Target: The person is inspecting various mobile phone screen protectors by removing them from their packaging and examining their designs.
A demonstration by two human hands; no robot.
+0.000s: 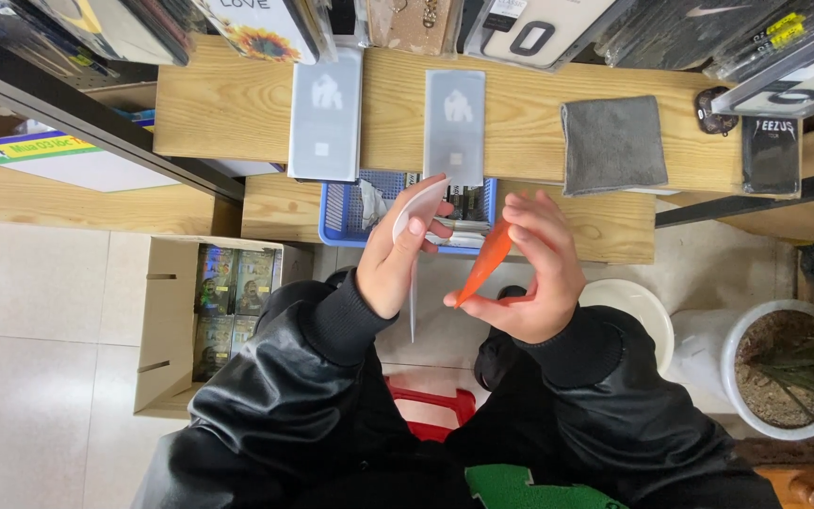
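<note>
Two hands up over the lap: left hand (396,259) pinches a thin translucent white film sheet (414,219), right hand (531,278) grips a flat orange plastic scraper card (483,264). Looks like film prep step; next move needs the sheet aligned flat. Two grey rectangular sleeves (390,121) lie on the wooden shelf (228,108), grey cloth (612,144) to their right, blue mesh basket (341,209) below them.

Orange flat case (485,261): thin, flexed, edge-on, tilted diagonally, pinched in right hand (529,278). Clear film sheet (415,215): pale, curved, upright, gripped by left hand (398,259). Both above blue basket (343,209).
</note>
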